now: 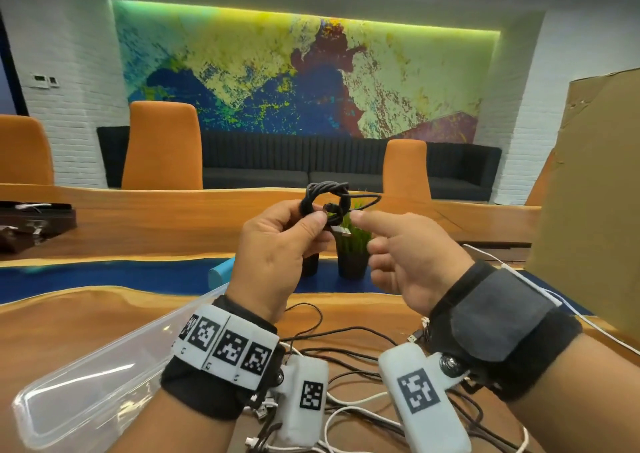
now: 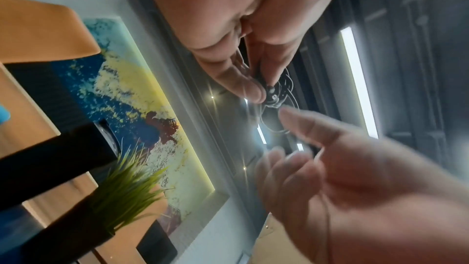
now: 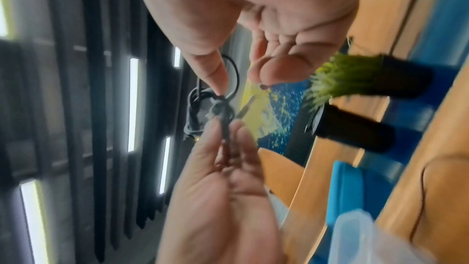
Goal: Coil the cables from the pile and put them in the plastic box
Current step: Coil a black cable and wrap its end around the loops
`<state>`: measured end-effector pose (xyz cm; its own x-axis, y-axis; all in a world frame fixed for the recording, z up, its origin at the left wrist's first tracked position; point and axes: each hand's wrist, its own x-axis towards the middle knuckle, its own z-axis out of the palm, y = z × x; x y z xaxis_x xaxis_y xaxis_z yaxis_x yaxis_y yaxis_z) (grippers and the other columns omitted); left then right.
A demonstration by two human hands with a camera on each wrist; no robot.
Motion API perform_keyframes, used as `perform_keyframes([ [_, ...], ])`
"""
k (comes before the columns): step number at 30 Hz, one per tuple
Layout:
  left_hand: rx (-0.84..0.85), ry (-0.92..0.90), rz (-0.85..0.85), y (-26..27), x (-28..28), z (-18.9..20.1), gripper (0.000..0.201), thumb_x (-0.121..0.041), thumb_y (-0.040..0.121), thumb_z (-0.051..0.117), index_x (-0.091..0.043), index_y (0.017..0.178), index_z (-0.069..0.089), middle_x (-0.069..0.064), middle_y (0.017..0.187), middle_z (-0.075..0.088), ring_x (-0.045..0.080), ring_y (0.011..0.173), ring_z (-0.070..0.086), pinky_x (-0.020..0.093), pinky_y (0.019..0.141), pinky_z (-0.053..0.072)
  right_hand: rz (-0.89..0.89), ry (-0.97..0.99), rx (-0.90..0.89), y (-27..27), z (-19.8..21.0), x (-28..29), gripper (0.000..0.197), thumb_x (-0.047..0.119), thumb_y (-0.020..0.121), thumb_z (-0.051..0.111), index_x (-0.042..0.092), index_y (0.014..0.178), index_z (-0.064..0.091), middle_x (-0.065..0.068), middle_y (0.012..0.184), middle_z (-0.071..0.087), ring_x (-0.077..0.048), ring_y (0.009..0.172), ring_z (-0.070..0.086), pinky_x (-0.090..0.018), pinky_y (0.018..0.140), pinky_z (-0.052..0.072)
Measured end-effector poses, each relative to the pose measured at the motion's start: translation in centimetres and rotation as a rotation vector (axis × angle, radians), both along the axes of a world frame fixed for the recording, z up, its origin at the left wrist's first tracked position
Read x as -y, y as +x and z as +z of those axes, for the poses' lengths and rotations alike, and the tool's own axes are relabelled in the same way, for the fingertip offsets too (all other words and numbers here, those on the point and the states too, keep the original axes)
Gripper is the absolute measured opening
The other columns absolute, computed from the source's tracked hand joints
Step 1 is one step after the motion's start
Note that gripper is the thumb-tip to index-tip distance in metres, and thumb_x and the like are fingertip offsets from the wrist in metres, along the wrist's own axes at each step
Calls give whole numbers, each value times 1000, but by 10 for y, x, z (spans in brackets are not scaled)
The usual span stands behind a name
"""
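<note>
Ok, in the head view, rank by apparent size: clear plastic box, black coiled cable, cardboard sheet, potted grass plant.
1. Cardboard sheet
2. Clear plastic box, though nearness inflates it
3. Potted grass plant, partly hidden
4. Black coiled cable, pinched in the left hand

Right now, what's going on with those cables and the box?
A person is coiling a black cable in mid-air. The left hand pinches the coiled bundle, with a connector end sticking out; the right hand is beside it, index finger extended toward the coil, gripping nothing. The clear plastic box sits on the table at the left. A pile of loose cables lies below the wrists.
</note>
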<state>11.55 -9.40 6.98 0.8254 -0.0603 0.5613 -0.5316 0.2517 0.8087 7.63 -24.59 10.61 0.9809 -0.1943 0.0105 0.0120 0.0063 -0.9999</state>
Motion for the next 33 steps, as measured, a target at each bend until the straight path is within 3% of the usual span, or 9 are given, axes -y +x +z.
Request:
perform_keyframes([
  [3, -114, -90, -133, 1, -2, 4, 13, -6, 94, 59, -12, 97, 70, 4, 88, 74, 17, 75, 67, 23, 67, 58, -137, -32, 178, 5, -3, 9, 37, 28, 89, 70, 18, 121, 54, -7, 104, 63, -17, 79, 64, -24, 55, 53],
  [7, -147, -86, -244, -1, 0, 4, 12, -10, 91, 60, -11, 99, 69, 6, 87, 73, 15, 72, 66, 21, 64, 58, -50, -38, 335, 9, 2, 7, 7, 10, 96, 59, 12, 98, 65, -8, 88, 67, -14, 72, 66, -25, 58, 57],
  [12, -166, -104, -322, 0, -2, 3, 23, -17, 82, 63, -10, 102, 69, 9, 91, 73, 14, 72, 66, 21, 63, 58, 177, 66, 324, 16, 7, 11, 15, 3, 92, 58, 15, 89, 68, -4, 84, 71, -16, 77, 66, -32, 72, 50],
  [14, -160, -120, -325, 0, 0, 4, 26, -17, 80, 64, -8, 105, 69, 11, 93, 72, 15, 72, 66, 20, 62, 57, 345, 74, 264, 16, 7, 17, 14, 7, 88, 60, 15, 95, 70, -5, 92, 70, -18, 82, 65, -36, 77, 46],
  [17, -137, -111, -286, -1, 0, 3, 28, -20, 79, 67, -8, 104, 71, 13, 96, 73, 17, 76, 65, 19, 62, 56, 463, 66, 174, 14, 8, 24, 33, 16, 87, 59, 8, 118, 67, -9, 107, 67, -21, 96, 61, -39, 81, 45],
  [23, -99, -71, -201, -2, -1, 5, 37, -33, 68, 73, -12, 99, 73, 10, 94, 74, 21, 82, 64, 22, 66, 56, 497, -64, 177, 11, 11, 22, 36, 19, 81, 55, 13, 114, 69, -2, 90, 59, -19, 88, 50, -32, 71, 38],
  [26, -66, -41, -138, -1, 1, 2, 25, -26, 80, 71, -11, 101, 73, 12, 92, 74, 21, 81, 65, 27, 68, 56, 496, -204, 187, 10, 11, 19, 35, 29, 81, 67, 16, 113, 68, -8, 98, 58, -24, 93, 47, -35, 71, 35],
  [29, -9, 23, -38, -2, 10, -5, 16, -15, 92, 65, -9, 105, 72, 13, 94, 75, 24, 84, 71, 30, 71, 58, 404, -317, 179, 9, 14, 12, 36, 37, 76, 80, 17, 105, 72, -9, 94, 66, -24, 89, 57, -41, 76, 38],
  [33, -5, 11, 42, 0, 14, -8, 14, -14, 94, 64, -10, 103, 73, 9, 94, 76, 22, 85, 72, 27, 70, 58, 245, -359, 212, 9, 16, 8, 16, 13, 80, 78, 14, 94, 70, -6, 88, 71, -19, 79, 66, -29, 63, 52],
])
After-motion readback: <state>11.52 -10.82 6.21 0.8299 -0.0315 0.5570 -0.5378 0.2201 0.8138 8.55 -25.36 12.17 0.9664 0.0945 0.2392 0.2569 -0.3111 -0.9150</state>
